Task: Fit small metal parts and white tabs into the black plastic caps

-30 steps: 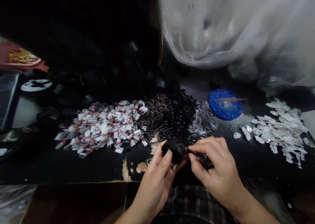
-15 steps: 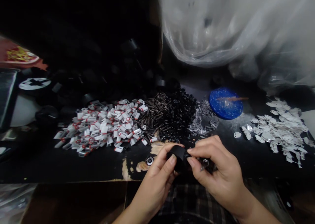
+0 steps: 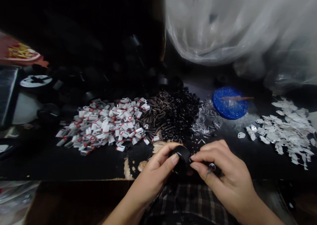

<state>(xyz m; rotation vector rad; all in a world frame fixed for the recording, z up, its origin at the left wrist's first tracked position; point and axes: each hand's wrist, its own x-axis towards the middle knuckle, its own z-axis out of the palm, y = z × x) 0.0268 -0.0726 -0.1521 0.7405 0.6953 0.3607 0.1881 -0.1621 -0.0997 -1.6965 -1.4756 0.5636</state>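
My left hand (image 3: 158, 169) is closed round a black rounded plastic part (image 3: 183, 156), its thumb pressed on the near side. At that part's right edge, my right hand (image 3: 225, 172) pinches a small dark piece between thumb and forefinger; most of it is covered by the fingertips. A dark object with a shiny round metal end (image 3: 211, 167) also rests in the right hand, below the forefinger; its kind is unclear. Both hands are over the front edge of the black table (image 3: 94, 167).
Beyond my hands lie piles of white sleeves with red rings (image 3: 106, 126), springs (image 3: 158, 109), small black parts (image 3: 184, 109) and thin metal pieces (image 3: 206, 119). A blue lid with a stick (image 3: 229, 108) sits behind them. Flat metal plates (image 3: 287, 126) are heaped at right, below a plastic bag (image 3: 210, 47).
The view has shifted slightly. The black part has turned a little in my left hand, and the small dark piece now sits closer against its edge. My left hand now mostly covers the small ring on the table.
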